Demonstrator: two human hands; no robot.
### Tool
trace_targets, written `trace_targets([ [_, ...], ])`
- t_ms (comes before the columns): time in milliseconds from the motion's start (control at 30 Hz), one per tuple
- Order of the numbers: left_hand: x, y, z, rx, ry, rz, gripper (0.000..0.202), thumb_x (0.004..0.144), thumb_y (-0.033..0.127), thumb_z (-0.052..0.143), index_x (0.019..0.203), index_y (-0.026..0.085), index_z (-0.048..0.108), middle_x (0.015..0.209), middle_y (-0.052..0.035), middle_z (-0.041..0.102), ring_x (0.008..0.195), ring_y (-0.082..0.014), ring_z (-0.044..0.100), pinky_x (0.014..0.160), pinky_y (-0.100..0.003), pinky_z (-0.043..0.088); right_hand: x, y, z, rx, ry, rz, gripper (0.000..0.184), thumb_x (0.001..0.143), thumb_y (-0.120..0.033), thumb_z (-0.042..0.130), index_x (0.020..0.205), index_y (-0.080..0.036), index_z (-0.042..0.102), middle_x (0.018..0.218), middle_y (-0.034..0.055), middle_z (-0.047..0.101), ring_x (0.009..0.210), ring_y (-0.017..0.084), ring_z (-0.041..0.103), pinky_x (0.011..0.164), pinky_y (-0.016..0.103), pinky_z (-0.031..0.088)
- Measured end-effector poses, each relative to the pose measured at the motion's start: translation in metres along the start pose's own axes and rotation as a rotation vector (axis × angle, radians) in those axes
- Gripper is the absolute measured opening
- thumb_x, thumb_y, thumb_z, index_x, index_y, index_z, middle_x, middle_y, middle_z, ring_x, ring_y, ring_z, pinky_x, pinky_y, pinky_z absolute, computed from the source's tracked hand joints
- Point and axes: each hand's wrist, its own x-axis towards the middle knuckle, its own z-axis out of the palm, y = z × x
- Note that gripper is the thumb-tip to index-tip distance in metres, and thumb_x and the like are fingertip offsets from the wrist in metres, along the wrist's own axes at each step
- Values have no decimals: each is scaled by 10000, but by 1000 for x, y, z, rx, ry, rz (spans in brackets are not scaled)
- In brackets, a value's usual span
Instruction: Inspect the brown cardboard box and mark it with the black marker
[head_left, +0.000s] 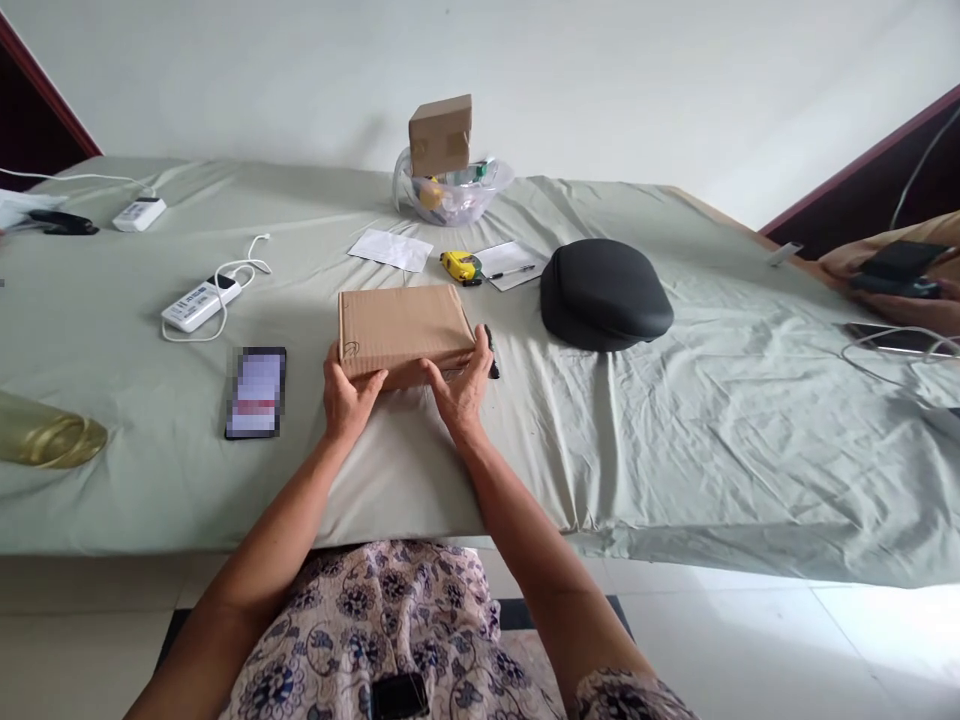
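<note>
A flat brown cardboard box (401,325) lies on the green sheet-covered table (675,440) in front of me. My left hand (346,395) grips its near left corner, thumb on top. My right hand (459,385) holds the near right edge, fingers curled round the side. A black pen (491,352) lies just right of the box, beside my right fingers.
A phone (256,391) lies left of the box, with a power strip (200,303) and cable behind it. Behind the box are a yellow tape measure (460,266), papers (391,249), a clear bowl (454,195) topped by a small box, and a black cushion (604,293). Another person's hand (911,300) rests far right.
</note>
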Motion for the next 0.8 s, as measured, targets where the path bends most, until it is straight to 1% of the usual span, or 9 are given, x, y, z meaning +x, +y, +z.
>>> trace_targets([
  [67, -1, 0, 2, -2, -2, -16, 827, 812, 510, 782, 1475, 184, 411, 1482, -222, 562, 1414, -345, 556, 1181, -461, 478, -2, 0, 0, 18, -27, 9, 880, 838, -666, 686, 1554, -292, 338, 1417, 170, 542, 1298, 330, 548, 1081, 553, 495],
  [167, -3, 2, 3, -31, -10, -41, 823, 842, 530, 744, 1493, 174, 391, 1510, -236, 541, 1433, -344, 542, 1191, -458, 468, -4, 3, -2, 75, -40, 40, 735, 884, -614, 646, 1504, -302, 403, 1408, 147, 546, 1316, 320, 545, 1080, 555, 499],
  [233, -4, 4, 3, -61, -30, -78, 821, 855, 535, 730, 1508, 190, 373, 1526, -229, 536, 1429, -338, 548, 1184, -456, 477, -6, 5, -3, 92, -45, 71, 665, 910, -578, 616, 1487, -312, 417, 1413, 138, 543, 1332, 314, 541, 1070, 556, 508],
  [267, -5, 5, 3, -73, -43, -103, 820, 858, 534, 729, 1515, 204, 365, 1527, -221, 541, 1421, -335, 557, 1176, -457, 486, -6, 6, -3, 93, -48, 84, 660, 909, -567, 618, 1485, -317, 414, 1419, 136, 539, 1339, 314, 539, 1066, 556, 512],
  [400, -9, 5, 3, -96, -61, -196, 812, 856, 521, 741, 1522, 246, 367, 1519, -190, 564, 1411, -339, 568, 1177, -483, 487, -9, 12, -2, 110, -51, 102, 730, 861, -557, 690, 1490, -340, 389, 1418, 132, 525, 1341, 324, 543, 1048, 556, 530],
  [500, -14, 2, 4, -112, -53, -239, 794, 859, 535, 739, 1514, 248, 395, 1510, -189, 576, 1421, -344, 560, 1195, -499, 468, -13, 16, -2, 138, -32, 110, 735, 852, -554, 715, 1484, -370, 387, 1412, 124, 513, 1329, 325, 547, 1010, 544, 555],
  [600, -20, 2, 6, -111, -38, -264, 789, 873, 571, 716, 1526, 263, 397, 1495, -191, 588, 1405, -334, 577, 1179, -487, 485, -18, 20, -4, 121, -28, 100, 761, 839, -559, 740, 1486, -393, 377, 1424, 118, 495, 1318, 323, 544, 984, 532, 564],
  [733, -27, 5, 8, -123, -23, -300, 836, 871, 571, 724, 1544, 223, 372, 1510, -213, 564, 1409, -341, 568, 1181, -510, 466, -23, 21, -7, 42, -52, 79, 960, 775, -573, 813, 1546, -354, 284, 1450, 121, 449, 1332, 324, 520, 1055, 561, 515],
  [800, -29, 8, 8, -142, -17, -312, 848, 861, 546, 748, 1542, 209, 371, 1523, -218, 547, 1412, -334, 561, 1187, -501, 455, -25, 20, -8, 10, -58, 80, 1051, 745, -592, 838, 1568, -336, 237, 1467, 132, 427, 1344, 332, 500, 1076, 579, 491],
])
